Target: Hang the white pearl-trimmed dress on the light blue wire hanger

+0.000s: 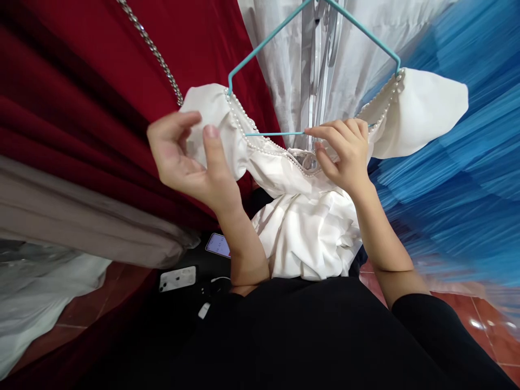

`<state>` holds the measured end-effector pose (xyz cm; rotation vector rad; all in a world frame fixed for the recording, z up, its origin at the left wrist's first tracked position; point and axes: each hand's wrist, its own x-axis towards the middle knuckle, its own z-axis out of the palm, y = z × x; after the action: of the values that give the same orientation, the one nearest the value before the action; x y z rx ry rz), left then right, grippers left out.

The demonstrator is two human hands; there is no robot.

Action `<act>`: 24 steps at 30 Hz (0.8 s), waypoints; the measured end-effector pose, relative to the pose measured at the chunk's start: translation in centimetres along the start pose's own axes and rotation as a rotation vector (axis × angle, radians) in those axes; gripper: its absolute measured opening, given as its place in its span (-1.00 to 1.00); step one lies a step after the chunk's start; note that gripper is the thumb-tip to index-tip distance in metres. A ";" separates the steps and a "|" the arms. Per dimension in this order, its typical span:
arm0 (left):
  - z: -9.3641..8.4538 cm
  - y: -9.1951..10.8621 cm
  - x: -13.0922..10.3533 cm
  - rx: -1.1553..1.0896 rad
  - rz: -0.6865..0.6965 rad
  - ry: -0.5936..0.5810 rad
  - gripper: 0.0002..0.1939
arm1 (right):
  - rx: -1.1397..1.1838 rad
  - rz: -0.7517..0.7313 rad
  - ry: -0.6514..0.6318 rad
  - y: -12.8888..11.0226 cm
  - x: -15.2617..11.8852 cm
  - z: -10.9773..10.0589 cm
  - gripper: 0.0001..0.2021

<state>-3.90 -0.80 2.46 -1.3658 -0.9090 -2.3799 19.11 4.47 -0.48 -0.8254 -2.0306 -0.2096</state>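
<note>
A white dress with puffed sleeves and a pearl-bead trim along its neckline hangs on a light-blue clothes hanger. Its lower part is bunched up close to my body. My left hand is raised in front of the left puffed sleeve, thumb and curled fingers apart with nothing visible between them. Across the hanger's bottom bar, my right hand has its fingers bent together, the index fingertip at the bar. Whatever sits between its thumb and fingers is too small to make out.
Red fabric with a jewelled strand hangs at the left. Blue tulle fills the right. White curtains and a metal stand are behind. Two phones lie on a dark surface beside me.
</note>
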 end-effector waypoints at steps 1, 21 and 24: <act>-0.1 -0.6 0.4 0.044 0.034 -0.086 -0.68 | 0.007 0.004 -0.003 0.0 0.0 0.0 -0.69; -1.1 -7.6 2.0 0.163 -0.413 0.129 -0.74 | 0.025 0.077 -0.072 0.5 0.1 -1.0 -0.66; -1.9 -8.3 0.3 0.076 -0.418 0.106 -0.74 | 0.005 0.071 -0.073 0.5 0.1 -1.0 -0.67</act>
<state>-9.52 4.43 -1.21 -1.0933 -1.3492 -2.6487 20.05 4.48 0.09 -0.9114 -2.0646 -0.1359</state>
